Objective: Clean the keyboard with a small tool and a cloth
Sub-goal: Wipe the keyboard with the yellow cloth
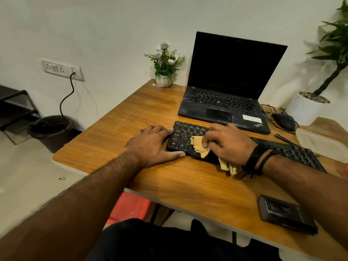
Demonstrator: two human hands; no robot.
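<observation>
Wooden surface [143, 113] fills the view, a dark case [286, 213] nearest at the right edge. Farther in, the black keyboard [293, 153] lies with its long axis running left to right. The left hand [152, 146] rests flat, fingers straight, bracing its left end. The right hand [229, 144] pinches a yellow cloth [199, 146] onto the left keys, so wiping likely runs rightward. Behind stands a laptop [231, 81].
</observation>
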